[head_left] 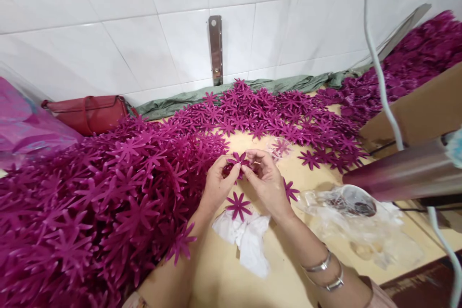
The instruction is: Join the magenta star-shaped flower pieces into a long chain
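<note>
Between both hands, above the middle of the table, is a small magenta artificial flower [238,158] with narrow petals. My left hand [221,178] pinches it from the left, thumb at its centre. My right hand [266,178] closes on its other side, thumb and fingertips meeting the petals. Fingers cover part of the flower, so its underside is hidden. Just below the hands, a loose petal piece [238,206] lies at the top of a crumpled white tissue [252,245]. Another petal piece [289,191] shows beside my right wrist.
A deep heap of magenta petal pieces [137,192] fills the left; more [267,110] spread along the back. A red bag [88,113] sits by the tiled wall. At right are clear plastic bags [382,231], a shiny cylinder [407,168], a cardboard box [418,106] and a hanging pale cable [377,62].
</note>
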Demonstrator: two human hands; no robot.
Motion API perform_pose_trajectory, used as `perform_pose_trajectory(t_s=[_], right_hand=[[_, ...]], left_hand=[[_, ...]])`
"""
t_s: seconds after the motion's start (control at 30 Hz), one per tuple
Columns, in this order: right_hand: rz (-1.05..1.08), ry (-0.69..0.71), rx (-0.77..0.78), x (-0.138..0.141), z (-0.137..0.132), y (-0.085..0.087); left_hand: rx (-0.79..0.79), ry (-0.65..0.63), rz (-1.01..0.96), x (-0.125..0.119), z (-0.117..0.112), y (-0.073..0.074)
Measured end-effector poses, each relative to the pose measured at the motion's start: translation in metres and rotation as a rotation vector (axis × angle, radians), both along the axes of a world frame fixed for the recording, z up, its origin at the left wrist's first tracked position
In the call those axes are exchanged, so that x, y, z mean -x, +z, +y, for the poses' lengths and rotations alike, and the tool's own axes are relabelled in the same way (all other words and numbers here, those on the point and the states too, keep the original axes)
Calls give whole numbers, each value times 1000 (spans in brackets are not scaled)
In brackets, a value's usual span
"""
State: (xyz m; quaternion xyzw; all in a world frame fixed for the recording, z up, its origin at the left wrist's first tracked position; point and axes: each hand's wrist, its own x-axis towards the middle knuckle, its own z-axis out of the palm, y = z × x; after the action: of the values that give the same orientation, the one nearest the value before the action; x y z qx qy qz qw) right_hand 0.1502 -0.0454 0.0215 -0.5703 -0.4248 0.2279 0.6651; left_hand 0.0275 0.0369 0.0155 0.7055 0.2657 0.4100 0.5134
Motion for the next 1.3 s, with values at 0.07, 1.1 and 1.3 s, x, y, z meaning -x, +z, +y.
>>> perform_pose_trajectory(t_s=[0.07, 1.1, 1.3], right_hand=[[-182, -81, -11, 0, -1, 1], [-265, -60, 0, 2, -1, -1], [-194, 15, 31, -1, 1, -2]], left_hand=[[34, -4, -15, -1, 0, 0], [286, -19, -95, -1, -1, 3], [-2, 24, -55, 1, 6, -5]])
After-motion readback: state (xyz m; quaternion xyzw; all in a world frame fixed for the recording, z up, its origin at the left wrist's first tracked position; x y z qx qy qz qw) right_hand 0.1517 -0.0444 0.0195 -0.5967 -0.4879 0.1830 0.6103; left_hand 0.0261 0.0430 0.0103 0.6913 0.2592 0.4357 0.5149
